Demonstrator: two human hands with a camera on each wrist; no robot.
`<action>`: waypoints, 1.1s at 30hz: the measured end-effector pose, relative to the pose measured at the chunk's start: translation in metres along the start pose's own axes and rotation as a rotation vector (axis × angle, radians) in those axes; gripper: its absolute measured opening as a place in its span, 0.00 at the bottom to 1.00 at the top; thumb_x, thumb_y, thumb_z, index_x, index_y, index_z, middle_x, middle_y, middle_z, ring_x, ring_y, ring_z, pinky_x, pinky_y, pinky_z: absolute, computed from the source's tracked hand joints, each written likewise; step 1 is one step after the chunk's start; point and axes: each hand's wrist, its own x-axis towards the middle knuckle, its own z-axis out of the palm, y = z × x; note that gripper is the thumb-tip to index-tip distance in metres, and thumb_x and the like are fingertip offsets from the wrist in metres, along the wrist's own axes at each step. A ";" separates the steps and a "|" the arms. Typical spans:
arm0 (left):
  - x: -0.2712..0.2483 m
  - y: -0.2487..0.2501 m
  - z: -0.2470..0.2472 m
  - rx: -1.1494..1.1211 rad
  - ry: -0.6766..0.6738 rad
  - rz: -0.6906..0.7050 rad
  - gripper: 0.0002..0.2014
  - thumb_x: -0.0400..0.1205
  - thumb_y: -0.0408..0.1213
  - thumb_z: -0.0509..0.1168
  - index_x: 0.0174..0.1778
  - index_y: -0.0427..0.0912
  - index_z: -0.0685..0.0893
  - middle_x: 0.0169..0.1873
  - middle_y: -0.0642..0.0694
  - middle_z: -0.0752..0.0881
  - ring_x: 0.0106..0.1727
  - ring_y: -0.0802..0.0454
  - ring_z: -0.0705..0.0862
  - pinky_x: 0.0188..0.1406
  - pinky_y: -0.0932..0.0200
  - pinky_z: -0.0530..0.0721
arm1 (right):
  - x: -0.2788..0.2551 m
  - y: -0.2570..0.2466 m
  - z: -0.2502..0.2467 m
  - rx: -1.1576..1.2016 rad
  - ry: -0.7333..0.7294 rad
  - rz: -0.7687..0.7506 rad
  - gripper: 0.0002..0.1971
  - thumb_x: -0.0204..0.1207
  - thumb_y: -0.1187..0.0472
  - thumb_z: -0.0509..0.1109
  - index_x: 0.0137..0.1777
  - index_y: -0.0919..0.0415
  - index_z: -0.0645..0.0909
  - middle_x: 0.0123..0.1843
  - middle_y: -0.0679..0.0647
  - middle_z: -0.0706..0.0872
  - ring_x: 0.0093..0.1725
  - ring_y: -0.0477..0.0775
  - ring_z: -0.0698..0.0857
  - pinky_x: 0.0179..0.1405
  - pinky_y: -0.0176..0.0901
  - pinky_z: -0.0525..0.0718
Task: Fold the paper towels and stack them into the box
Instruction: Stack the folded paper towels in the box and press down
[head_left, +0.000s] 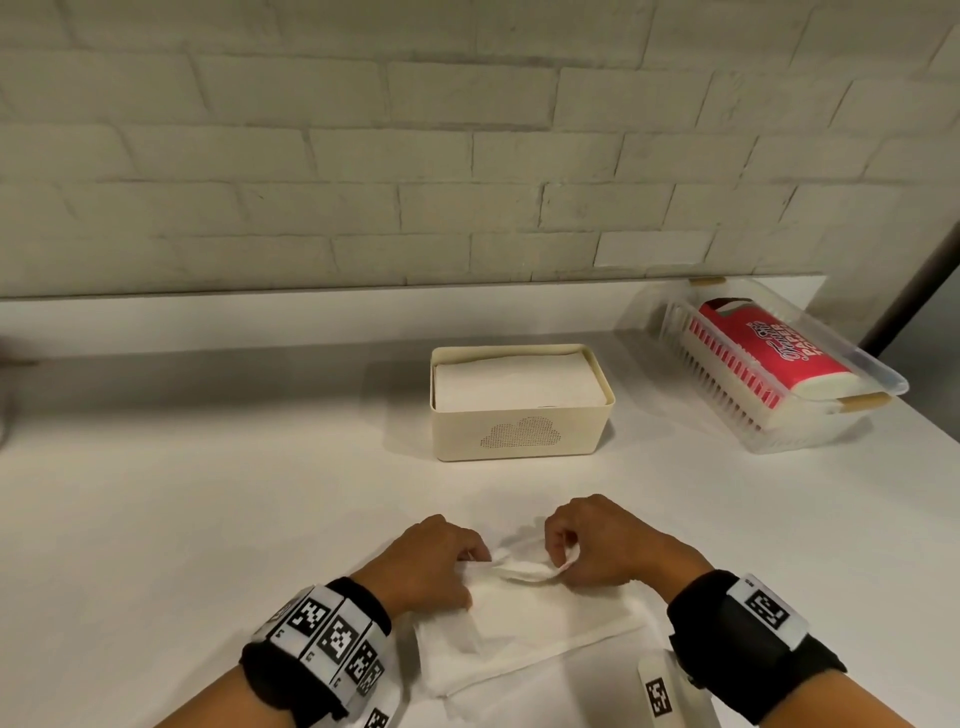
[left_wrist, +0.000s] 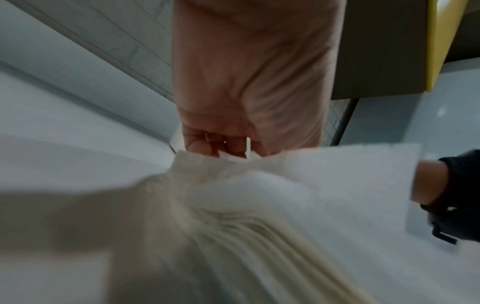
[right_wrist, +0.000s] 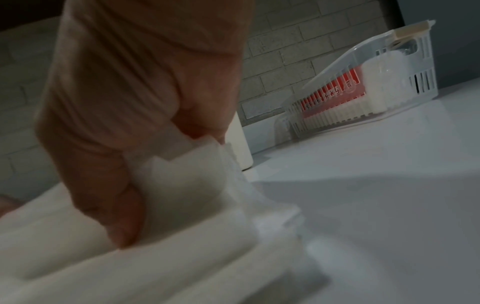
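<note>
A white paper towel (head_left: 540, 618) lies partly folded on the white counter close to me. My left hand (head_left: 441, 558) pinches its far edge on the left, and my right hand (head_left: 587, 545) pinches the same edge on the right, lifting it slightly. The left wrist view shows my curled fingers (left_wrist: 215, 144) gripping the bunched paper towel (left_wrist: 259, 195). In the right wrist view my fingers (right_wrist: 122, 185) hold a fold of the paper towel (right_wrist: 182, 185). Further back stands the cream box (head_left: 519, 436) with folded towels (head_left: 514, 384) inside.
A clear plastic basket (head_left: 810, 415) holding a red paper towel pack (head_left: 763, 348) sits at the back right by the brick wall. The counter's right edge runs near the basket. A white strip with a printed marker (head_left: 657, 693) lies by my right wrist.
</note>
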 end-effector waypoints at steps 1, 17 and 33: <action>0.000 0.001 0.000 0.008 0.005 0.014 0.18 0.71 0.37 0.70 0.57 0.54 0.83 0.48 0.55 0.81 0.54 0.57 0.73 0.54 0.61 0.76 | 0.000 0.000 0.001 0.001 -0.002 0.017 0.16 0.64 0.63 0.72 0.29 0.42 0.71 0.34 0.38 0.76 0.39 0.39 0.74 0.33 0.23 0.68; 0.000 0.021 -0.022 0.033 0.147 0.223 0.32 0.71 0.48 0.74 0.72 0.59 0.72 0.66 0.61 0.76 0.66 0.59 0.69 0.65 0.66 0.64 | -0.015 0.000 -0.016 0.096 0.207 0.049 0.03 0.66 0.60 0.73 0.38 0.52 0.86 0.27 0.41 0.79 0.34 0.43 0.77 0.36 0.34 0.75; 0.020 -0.002 -0.110 -0.904 0.301 -0.079 0.08 0.75 0.32 0.73 0.48 0.40 0.87 0.41 0.48 0.91 0.42 0.51 0.88 0.45 0.57 0.85 | -0.006 0.033 -0.092 0.922 0.448 0.192 0.11 0.66 0.68 0.78 0.46 0.57 0.84 0.44 0.53 0.89 0.44 0.52 0.87 0.46 0.43 0.86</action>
